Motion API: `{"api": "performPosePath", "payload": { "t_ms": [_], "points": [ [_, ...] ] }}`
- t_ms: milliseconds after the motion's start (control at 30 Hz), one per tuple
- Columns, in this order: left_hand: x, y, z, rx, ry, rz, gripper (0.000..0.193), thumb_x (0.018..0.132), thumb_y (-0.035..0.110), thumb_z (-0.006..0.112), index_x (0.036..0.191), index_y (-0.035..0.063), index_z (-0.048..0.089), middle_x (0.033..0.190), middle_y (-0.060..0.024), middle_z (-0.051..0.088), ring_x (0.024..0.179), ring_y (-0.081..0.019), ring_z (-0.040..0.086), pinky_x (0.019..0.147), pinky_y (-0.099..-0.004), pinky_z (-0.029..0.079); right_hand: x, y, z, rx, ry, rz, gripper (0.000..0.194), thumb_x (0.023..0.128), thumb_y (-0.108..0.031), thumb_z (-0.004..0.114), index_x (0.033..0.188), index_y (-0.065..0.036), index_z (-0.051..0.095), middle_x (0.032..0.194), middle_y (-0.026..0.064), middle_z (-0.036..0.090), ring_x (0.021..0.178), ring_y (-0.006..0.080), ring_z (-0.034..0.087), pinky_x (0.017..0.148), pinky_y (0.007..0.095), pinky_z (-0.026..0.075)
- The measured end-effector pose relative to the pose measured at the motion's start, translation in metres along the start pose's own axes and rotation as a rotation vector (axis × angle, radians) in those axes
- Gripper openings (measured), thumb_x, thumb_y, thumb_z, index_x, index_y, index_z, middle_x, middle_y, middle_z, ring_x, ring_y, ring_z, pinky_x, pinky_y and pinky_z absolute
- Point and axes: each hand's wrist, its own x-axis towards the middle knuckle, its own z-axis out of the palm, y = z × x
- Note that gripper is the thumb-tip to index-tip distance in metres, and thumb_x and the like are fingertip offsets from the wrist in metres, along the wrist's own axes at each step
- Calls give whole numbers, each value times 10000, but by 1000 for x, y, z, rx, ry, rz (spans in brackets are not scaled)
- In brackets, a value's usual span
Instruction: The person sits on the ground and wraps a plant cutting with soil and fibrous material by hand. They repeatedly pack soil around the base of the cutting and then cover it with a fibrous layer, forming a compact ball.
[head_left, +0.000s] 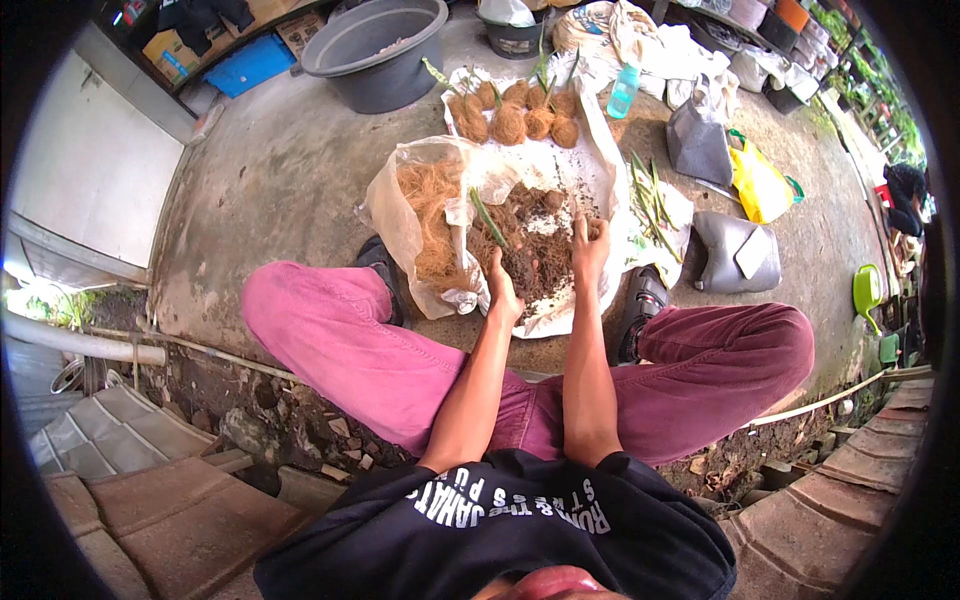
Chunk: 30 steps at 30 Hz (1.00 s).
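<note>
My left hand (504, 289) is closed around the root ball of a plant (487, 217) with a long green leaf, just above the soil heap. To its right, my right hand (589, 238) has its fingers curled over the dark soil and fibre (551, 255); whether it pinches something is too small to tell. The soil lies on a white plastic sheet (613, 180). At its left stands a translucent bag (390, 199) of brown coconut fibre (431, 202). Several fibre-wrapped root balls (508, 124) with green shoots stand at the sheet's far end.
Cut green leaves (654, 199) lie on a plastic piece at right, near a grey bag (739, 251), a yellow bag (759, 180) and a dark grey bag (694, 142). A large grey tub (367, 67) and a turquoise bottle (623, 91) stand beyond. Another person crouches far right.
</note>
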Motion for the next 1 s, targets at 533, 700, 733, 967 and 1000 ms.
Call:
{"api": "performPosePath", "payload": {
  "t_ms": [533,700,733,967,1000],
  "points": [
    [5,35,-8,78,-23,11,419,915,454,443,1066,93,595,1025,-78,624,928,-215,614,816,-339,504,-114,-47,27,-39,-353,-745,248,889,-136,546,1104,-44,630,1252,150,552,1218,348,481,1020,427,376],
    [-7,21,5,419,86,182,463,926,486,417,958,54,582,904,-74,592,821,-207,583,717,-350,486,-111,-31,26,-62,-197,-830,194,831,-38,564,1014,-50,626,1101,116,609,1084,322,536,918,418,408],
    [-5,22,4,494,110,153,475,928,493,410,920,47,575,871,-74,580,794,-204,572,693,-356,480,-112,-29,24,-48,-146,-841,169,809,-2,557,963,-42,615,1017,106,623,995,313,547,865,426,417],
    [2,16,-7,566,217,205,460,951,450,399,912,24,568,865,-95,590,809,-208,582,708,-374,477,-115,-24,32,42,-234,-678,115,846,-19,520,919,-30,608,961,126,625,968,323,542,864,415,420],
    [12,20,-14,497,219,199,463,957,446,402,1015,25,586,965,-91,608,901,-212,588,798,-365,476,-116,-29,39,67,-201,-637,129,873,-46,502,926,-22,616,958,136,626,970,324,542,870,420,417]
  ]
}}
